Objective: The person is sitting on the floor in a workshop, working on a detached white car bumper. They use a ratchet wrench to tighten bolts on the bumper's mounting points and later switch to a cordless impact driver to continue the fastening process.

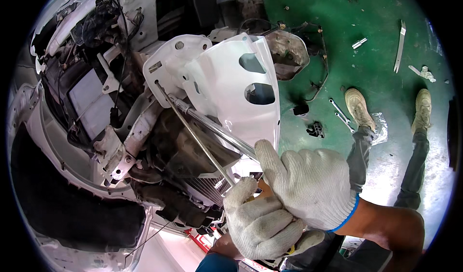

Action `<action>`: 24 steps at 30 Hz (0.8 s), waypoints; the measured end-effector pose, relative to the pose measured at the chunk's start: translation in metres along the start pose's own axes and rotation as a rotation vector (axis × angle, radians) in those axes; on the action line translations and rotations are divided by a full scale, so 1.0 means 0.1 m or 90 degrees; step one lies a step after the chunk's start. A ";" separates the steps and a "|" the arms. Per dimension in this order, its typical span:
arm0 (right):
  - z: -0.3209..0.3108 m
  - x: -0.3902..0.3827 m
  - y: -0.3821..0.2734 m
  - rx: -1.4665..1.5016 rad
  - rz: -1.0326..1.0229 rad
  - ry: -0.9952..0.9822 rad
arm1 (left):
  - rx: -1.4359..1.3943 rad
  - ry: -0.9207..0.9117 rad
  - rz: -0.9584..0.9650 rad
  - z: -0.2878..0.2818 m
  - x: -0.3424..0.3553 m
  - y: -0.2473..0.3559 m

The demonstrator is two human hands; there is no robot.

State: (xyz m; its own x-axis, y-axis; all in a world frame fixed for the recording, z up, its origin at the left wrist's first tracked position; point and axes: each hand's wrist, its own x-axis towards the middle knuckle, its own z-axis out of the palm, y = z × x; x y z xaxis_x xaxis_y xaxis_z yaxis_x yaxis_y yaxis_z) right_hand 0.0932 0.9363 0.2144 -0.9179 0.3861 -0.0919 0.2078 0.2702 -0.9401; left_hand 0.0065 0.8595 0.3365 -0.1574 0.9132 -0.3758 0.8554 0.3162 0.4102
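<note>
Now my gloved left hand (pixel 265 226) is clenched around a thin metal rod (pixel 193 131), and my gloved right hand (pixel 311 187) grasps a thicker chrome bar (pixel 218 129) just beside it. Both slant away toward the flange of a white body panel (pixel 219 86); whether their far ends touch it, I cannot tell. Wrenches (pixel 340 110) lie on the green floor (pixel 308 14) to the right.

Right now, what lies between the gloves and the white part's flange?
The head view shows a thinner metal bar and a thicker metal bar there.
</note>
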 end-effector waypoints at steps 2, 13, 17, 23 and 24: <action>0.00 0.01 0.01 0.005 -0.006 -0.006 | 0.006 -0.006 -0.002 0.00 -0.02 -0.01; -0.06 0.09 0.06 0.130 0.077 -0.100 | 0.004 -0.059 0.008 -0.01 0.00 -0.07; -0.01 0.10 0.00 0.794 0.389 -0.144 | 0.004 0.008 0.018 0.05 -0.13 -0.08; 0.07 0.07 0.00 0.362 0.173 0.035 | -0.027 0.052 0.034 0.09 -0.04 -0.11; 0.00 0.11 -0.03 0.215 0.122 -0.007 | -0.031 0.041 0.075 0.08 -0.01 -0.16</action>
State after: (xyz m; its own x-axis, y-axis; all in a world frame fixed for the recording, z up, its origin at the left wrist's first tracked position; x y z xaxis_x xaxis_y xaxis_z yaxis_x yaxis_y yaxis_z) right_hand 0.0828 0.9397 0.2166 -0.8771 0.3912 -0.2785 0.2551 -0.1119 -0.9604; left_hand -0.0031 0.8511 0.3240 -0.0907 0.9589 -0.2689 0.8448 0.2171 0.4891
